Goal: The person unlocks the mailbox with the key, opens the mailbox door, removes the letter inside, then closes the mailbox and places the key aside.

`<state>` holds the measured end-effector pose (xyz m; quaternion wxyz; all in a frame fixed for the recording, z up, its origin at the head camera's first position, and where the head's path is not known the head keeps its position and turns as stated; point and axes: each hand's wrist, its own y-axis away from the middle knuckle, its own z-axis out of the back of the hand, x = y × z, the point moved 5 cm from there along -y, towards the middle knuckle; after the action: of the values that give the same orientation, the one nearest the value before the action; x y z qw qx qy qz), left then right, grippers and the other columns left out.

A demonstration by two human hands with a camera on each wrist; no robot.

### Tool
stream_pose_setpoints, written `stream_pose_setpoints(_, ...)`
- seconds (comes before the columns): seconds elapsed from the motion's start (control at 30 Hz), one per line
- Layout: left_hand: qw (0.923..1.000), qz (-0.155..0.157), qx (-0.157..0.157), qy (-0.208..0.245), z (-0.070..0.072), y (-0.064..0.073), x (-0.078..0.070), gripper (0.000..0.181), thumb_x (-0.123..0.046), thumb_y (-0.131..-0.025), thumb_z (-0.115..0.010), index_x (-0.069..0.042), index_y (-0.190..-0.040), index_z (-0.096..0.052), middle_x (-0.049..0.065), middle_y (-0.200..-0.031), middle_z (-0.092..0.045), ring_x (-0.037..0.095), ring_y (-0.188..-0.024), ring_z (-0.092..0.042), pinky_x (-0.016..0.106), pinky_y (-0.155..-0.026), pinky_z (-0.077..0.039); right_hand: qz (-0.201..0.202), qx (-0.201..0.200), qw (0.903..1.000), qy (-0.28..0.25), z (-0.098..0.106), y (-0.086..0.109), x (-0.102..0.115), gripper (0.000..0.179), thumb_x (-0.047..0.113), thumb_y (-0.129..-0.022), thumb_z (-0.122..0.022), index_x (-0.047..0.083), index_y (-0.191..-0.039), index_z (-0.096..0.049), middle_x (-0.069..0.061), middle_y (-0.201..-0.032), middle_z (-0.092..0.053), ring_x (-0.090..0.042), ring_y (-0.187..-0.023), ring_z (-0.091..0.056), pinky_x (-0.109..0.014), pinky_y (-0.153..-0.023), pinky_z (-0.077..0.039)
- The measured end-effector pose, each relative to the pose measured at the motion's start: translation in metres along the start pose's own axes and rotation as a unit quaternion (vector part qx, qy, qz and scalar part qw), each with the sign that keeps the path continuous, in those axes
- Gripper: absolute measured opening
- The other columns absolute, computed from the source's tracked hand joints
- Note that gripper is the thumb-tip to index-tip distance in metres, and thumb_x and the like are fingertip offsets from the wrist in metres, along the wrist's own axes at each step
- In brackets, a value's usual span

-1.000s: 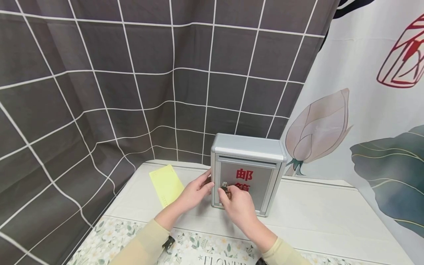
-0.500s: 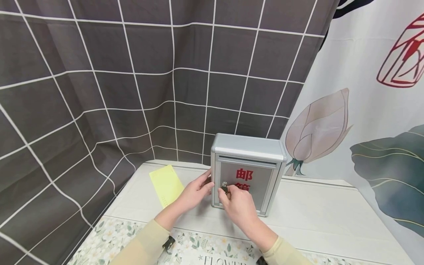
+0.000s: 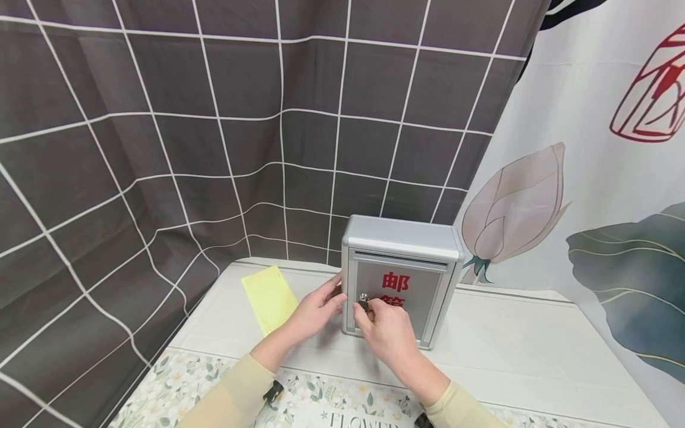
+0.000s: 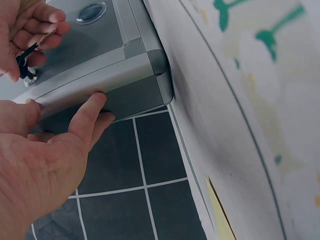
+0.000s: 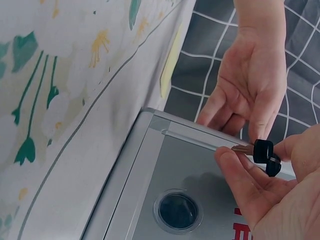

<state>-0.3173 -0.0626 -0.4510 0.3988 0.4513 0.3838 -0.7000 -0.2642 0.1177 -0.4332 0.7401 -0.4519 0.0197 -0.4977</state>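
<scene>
A silver metal mailbox with red characters on its front stands upright on the table. My left hand rests against its left side, the thumb at the front edge; in the left wrist view the fingers touch the side wall. My right hand pinches a black-headed key at the lock on the door's left side. A second black key head hangs by it, and a bare key blade lies across the right fingers. The door is flush with the frame. How deep the inserted key sits is hidden.
A yellow envelope-like paper lies on the table left of the mailbox. The white table cover has a floral front strip. A dark grid-patterned curtain hangs close behind. A round window is set low in the mailbox door.
</scene>
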Motion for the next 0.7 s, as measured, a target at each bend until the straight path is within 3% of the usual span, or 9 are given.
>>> stream_pose_setpoints(0.2,1.0000,-0.001,-0.001,-0.007,0.000,0.000,0.001,0.063,-0.027,-0.119,-0.058,-0.013,-0.176,-0.035,0.026,-0.167,-0.049,0.041,-0.147,-0.059,0.036,-0.106,-0.062,0.002,-0.006,1.0000,-0.001,0.010,-0.004,0.012,0.043,0.033,-0.104,-0.074,0.023,-0.068,-0.052,0.018,-0.056,-0.044,0.000,-0.049,-0.033,-0.026,-0.041,-0.031)
stream_pose_setpoints(0.43,1.0000,-0.006,-0.001,-0.007,0.000,0.000,0.001,0.062,-0.027,-0.119,-0.058,-0.015,-0.176,-0.036,0.025,-0.167,-0.050,0.040,-0.145,-0.061,0.036,-0.105,-0.063,0.025,-0.017,0.9995,-0.008,0.007,0.001,0.012,0.041,0.031,-0.105,-0.073,0.019,-0.068,-0.057,0.017,-0.055,-0.045,0.002,-0.049,-0.030,-0.024,-0.039,-0.027)
stream_pose_setpoints(0.57,1.0000,-0.006,0.001,-0.004,0.000,0.001,0.001,0.063,-0.028,-0.118,-0.058,-0.016,-0.176,-0.036,0.024,-0.168,-0.049,0.040,-0.146,-0.060,0.037,-0.106,-0.062,0.006,0.005,0.9998,-0.019,0.012,0.002,0.018,0.037,0.029,-0.104,-0.074,0.019,-0.070,-0.062,0.020,-0.055,-0.045,0.005,-0.049,-0.031,-0.026,-0.040,-0.033)
stream_pose_setpoints(0.7,1.0000,-0.003,0.001,-0.004,0.000,0.002,0.000,0.063,-0.029,-0.118,-0.058,-0.015,-0.176,-0.036,0.024,-0.168,-0.049,0.040,-0.149,-0.057,0.038,-0.107,-0.062,-0.057,0.067,0.9936,-0.070,0.015,0.004,0.020,0.029,0.025,-0.105,-0.075,0.018,-0.077,-0.072,0.022,-0.056,-0.057,0.005,-0.049,-0.045,-0.025,-0.046,-0.043)
